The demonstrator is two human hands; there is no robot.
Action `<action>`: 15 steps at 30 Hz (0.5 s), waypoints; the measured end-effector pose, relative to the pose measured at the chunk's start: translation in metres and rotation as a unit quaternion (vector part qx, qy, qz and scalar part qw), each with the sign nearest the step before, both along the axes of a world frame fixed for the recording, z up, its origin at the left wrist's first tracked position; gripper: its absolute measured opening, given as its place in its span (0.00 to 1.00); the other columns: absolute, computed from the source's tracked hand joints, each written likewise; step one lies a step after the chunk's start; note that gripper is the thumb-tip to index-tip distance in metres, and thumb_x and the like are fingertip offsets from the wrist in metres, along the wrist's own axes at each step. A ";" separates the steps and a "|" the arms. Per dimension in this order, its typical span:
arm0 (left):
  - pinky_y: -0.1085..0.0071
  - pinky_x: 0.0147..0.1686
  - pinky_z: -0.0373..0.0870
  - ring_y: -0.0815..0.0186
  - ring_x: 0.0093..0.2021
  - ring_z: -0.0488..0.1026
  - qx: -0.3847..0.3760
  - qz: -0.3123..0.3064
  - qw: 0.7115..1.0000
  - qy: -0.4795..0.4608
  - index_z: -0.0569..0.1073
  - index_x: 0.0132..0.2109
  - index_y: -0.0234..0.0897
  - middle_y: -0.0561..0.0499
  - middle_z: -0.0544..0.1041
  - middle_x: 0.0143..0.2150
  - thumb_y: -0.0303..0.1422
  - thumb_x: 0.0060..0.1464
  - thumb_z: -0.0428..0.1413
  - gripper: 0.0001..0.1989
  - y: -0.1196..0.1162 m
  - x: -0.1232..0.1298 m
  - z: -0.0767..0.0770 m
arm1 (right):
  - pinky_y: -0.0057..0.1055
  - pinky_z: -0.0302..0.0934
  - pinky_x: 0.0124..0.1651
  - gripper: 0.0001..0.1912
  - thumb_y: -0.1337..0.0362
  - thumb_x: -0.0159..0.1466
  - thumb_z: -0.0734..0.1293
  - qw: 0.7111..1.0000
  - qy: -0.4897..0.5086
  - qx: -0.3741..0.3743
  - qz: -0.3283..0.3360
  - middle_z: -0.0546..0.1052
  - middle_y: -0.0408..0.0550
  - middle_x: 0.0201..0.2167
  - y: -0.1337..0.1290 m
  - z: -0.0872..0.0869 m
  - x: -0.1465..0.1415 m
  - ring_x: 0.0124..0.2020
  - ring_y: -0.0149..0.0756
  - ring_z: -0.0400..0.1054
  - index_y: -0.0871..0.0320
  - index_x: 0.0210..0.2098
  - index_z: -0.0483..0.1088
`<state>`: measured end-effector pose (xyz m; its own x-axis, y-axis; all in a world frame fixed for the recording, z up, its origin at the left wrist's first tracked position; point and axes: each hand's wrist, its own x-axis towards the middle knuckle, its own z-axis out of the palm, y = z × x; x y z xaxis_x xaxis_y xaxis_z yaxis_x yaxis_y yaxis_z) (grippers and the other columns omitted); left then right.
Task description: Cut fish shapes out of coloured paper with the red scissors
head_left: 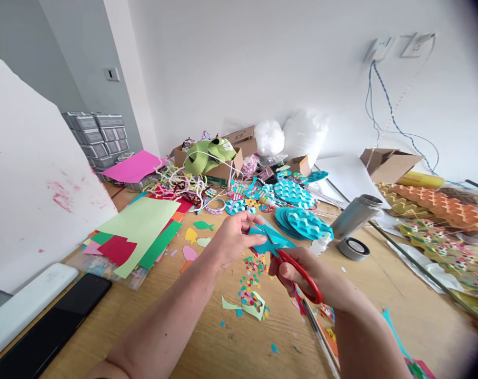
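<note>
My left hand (239, 234) pinches a piece of blue paper (258, 242) between thumb and fingers, above the middle of the table. In my right hand (302, 271) is a pair of red-handled scissors (308, 281), its blades lying against the blue paper. Below my hands lie scattered small coloured paper dots (250, 281) and a light green paper scrap (255, 308). Left of my left hand are cut paper fish, among them a green fish (203, 225), a yellow fish (190, 235) and a pink fish (189, 252).
Coloured paper sheets (144, 221) are stacked at the left, near a black phone (53, 326). Blue wavy discs (302, 223), a white glue bottle (321, 245), a steel flask (355, 216) and its lid (353, 248) stand right of my hands. Pipe cleaners (176, 181) are heaped behind.
</note>
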<state>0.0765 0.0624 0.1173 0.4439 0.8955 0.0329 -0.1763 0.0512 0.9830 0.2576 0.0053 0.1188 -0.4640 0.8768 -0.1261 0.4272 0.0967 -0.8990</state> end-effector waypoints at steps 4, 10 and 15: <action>0.75 0.25 0.67 0.71 0.26 0.69 0.005 0.001 1.000 0.011 0.70 0.40 0.32 0.51 0.73 0.30 0.28 0.40 0.62 0.17 0.001 -0.001 0.000 | 0.26 0.51 0.21 0.35 0.31 0.55 0.59 1.000 0.000 0.000 -0.001 0.67 0.43 0.16 0.000 -0.002 0.002 0.17 0.28 0.60 0.61 0.27 0.65; 0.75 0.24 0.68 0.72 0.27 0.68 0.023 0.023 0.999 0.038 0.71 0.40 0.33 0.51 0.71 0.33 0.26 0.40 0.61 0.15 0.002 -0.003 0.001 | 0.26 0.51 0.20 0.36 0.32 0.54 0.60 1.000 0.008 -0.004 0.001 0.67 0.43 0.17 0.003 -0.007 0.003 0.17 0.29 0.60 0.62 0.30 0.67; 0.75 0.28 0.68 0.72 0.28 0.69 0.040 0.029 0.996 0.070 0.72 0.39 0.32 0.52 0.72 0.31 0.24 0.40 0.60 0.15 0.001 -0.003 0.002 | 0.27 0.53 0.22 0.34 0.32 0.56 0.58 1.000 0.008 0.017 0.010 0.69 0.45 0.19 0.005 -0.010 0.005 0.19 0.30 0.61 0.61 0.29 0.67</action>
